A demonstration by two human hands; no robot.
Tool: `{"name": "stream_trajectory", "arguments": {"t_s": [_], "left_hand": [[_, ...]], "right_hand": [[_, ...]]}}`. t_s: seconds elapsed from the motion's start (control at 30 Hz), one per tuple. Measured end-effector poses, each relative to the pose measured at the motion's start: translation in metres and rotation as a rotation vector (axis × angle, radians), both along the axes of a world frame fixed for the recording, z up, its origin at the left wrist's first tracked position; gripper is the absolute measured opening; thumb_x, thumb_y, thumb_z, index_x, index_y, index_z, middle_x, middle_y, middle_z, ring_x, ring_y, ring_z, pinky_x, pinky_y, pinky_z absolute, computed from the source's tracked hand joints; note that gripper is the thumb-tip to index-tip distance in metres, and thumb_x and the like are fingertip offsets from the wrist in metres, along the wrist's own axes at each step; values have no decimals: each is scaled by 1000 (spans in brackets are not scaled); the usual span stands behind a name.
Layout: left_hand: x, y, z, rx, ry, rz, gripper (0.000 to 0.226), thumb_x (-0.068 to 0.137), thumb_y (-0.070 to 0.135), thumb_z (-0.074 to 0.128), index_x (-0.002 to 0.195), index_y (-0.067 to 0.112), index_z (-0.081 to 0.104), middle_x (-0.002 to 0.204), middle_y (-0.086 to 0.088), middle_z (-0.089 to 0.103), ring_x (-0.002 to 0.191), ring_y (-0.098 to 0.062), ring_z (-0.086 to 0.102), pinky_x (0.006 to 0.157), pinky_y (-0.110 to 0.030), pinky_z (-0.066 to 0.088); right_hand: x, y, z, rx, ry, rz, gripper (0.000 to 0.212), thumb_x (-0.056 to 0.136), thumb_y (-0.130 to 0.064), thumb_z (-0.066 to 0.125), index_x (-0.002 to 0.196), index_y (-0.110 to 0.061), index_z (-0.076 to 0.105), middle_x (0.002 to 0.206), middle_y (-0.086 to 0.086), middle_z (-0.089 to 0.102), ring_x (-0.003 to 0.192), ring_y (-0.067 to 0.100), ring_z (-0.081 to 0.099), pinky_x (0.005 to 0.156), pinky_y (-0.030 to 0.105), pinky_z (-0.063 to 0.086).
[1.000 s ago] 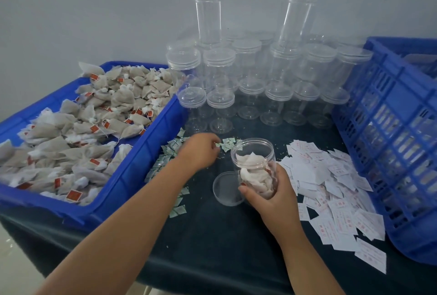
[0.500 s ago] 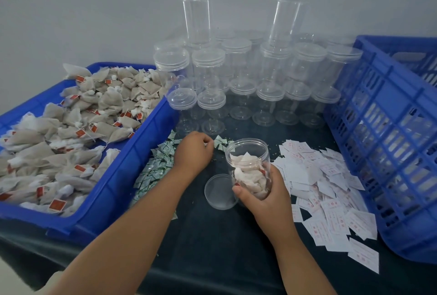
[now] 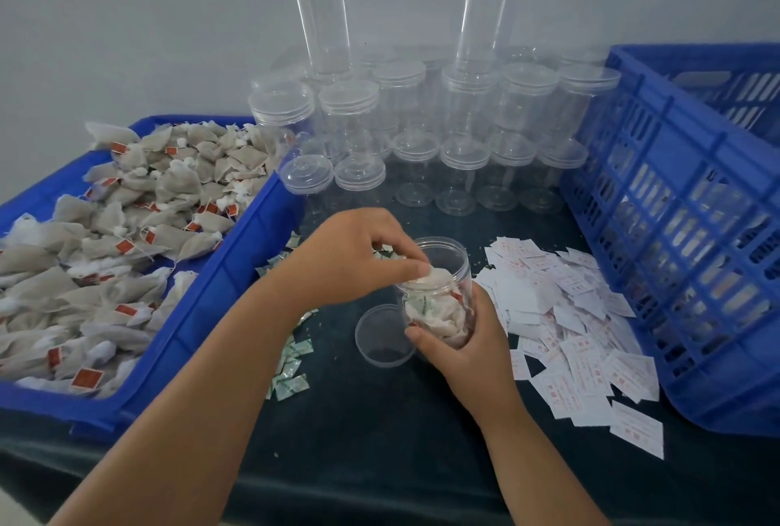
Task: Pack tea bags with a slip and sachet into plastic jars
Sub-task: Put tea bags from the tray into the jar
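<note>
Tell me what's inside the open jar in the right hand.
Whitish tea bags fill much of the jar, with a green-printed sachet against its near wall. The left hand covers part of the mouth and the right hand the lower wall, so a slip cannot be confirmed.

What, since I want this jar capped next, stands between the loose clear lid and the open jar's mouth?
The left hand does: its fingers sit at the mouth of the clear plastic jar, touching the white tea bags. The round clear lid lies just left of the jar, which the right hand grips.
</note>
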State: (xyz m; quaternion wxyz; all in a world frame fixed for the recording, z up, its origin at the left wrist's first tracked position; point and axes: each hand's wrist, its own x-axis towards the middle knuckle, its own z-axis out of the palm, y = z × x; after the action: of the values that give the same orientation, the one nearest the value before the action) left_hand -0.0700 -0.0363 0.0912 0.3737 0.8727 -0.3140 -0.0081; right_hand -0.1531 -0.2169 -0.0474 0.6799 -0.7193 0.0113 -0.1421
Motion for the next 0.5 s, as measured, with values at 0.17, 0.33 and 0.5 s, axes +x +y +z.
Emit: {"name": "stream_trajectory", "arguments": {"t_s": [0.17,0.33,0.5], "left_hand": [[11,-17,-20,-359,97,415,9,97,36,70,92,32,77,79,20,71,69,6,61,63,-8,45],[2,-46,-60,207,132,156,10,98,27,67,99,30,76,86,22,71,75,7,61,71,-17,43],[-7,-84,-102,529,8,133,32,91,47,69,102,17,69,119,-2,61,110,-25,59,93,-40,51]], "right_hand": [[-5,1,4,0,-47,-80,80,66,-44,95,137,-33,60,129,-15,72,122,6,70,100,30,61],[-7,-8,8,-40,-148,-451,82,64,-55,92,134,-27,58,125,-17,68,115,1,69,90,21,60],[-1,-21,5,9,-163,-696,83,66,-60,89,136,-35,53,131,-12,65,121,11,67,102,42,59]]}}
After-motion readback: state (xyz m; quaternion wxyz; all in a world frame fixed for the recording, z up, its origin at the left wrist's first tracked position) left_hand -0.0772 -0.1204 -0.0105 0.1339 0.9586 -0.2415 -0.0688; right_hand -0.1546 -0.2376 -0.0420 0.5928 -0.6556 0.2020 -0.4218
